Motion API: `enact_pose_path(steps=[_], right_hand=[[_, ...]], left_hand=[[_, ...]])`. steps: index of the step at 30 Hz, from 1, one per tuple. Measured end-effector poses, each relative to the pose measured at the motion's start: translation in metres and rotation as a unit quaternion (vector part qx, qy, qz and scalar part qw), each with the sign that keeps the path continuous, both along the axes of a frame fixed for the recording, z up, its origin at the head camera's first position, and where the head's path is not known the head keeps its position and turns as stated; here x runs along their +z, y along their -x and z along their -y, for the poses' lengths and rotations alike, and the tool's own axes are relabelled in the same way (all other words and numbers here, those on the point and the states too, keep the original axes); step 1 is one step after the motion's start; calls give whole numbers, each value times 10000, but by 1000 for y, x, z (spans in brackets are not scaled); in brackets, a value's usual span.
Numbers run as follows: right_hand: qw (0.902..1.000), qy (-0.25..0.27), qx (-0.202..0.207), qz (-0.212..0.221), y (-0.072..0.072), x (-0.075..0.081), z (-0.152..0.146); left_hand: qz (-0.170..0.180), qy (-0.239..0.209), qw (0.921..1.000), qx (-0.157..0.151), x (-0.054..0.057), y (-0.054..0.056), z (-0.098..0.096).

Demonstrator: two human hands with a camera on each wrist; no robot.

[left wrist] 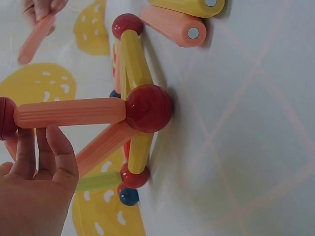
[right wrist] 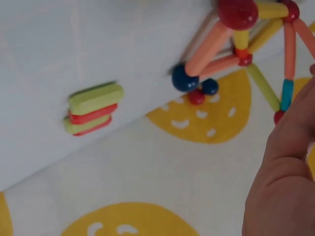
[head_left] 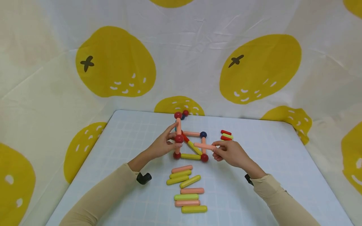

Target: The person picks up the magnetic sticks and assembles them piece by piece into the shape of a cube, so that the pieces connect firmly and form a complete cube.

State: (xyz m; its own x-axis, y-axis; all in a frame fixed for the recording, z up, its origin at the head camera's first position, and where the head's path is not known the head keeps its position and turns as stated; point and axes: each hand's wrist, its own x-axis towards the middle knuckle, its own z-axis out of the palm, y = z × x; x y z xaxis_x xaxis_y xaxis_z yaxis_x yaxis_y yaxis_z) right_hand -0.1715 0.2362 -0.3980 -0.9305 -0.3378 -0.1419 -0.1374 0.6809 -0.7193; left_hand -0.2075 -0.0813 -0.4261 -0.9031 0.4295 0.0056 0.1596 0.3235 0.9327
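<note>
A frame of magnetic rods and balls stands on the table, with a yellow rod (head_left: 190, 156) at its base and red balls (left wrist: 149, 108) at its corners. My left hand (head_left: 162, 145) holds its left upright around a red ball (head_left: 179, 138), fingers against a pink rod (left wrist: 71, 113) in the left wrist view. On the right, my right hand (head_left: 230, 153) pinches one end of a loose pink magnetic rod (head_left: 204, 146). That rod points left, overlapping the frame in the head view. The right wrist view shows my right hand (right wrist: 283, 187) but hides its fingertips.
Several loose yellow, green and pink rods (head_left: 189, 196) lie in front of the frame. Short red and green rods (right wrist: 96, 103) are stacked to its right. Small balls (right wrist: 210, 87) sit behind it, near the table's back edge and the fruit-patterned cloth (head_left: 186, 56).
</note>
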Motion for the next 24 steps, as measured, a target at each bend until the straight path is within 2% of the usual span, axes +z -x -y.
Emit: enact_pose_path(steps=[4, 8, 13, 21, 24], right_hand=[[9992, 274, 56, -279, 5, 4, 17], [9991, 348, -146, -197, 6, 4, 25], [9992, 261, -268, -166, 7, 6, 30], [9988, 472, -93, -71, 7, 10, 35], [9984, 543, -106, -60, 7, 10, 35]], left_hand=[[54, -154, 9998, -78, -2, 1, 0], [140, -254, 9995, -132, -4, 1, -2], [92, -134, 9999, -33, -4, 1, -2], [81, 151, 9998, 86, -4, 3, 0], [43, 217, 9992, 327, -3, 7, 2]])
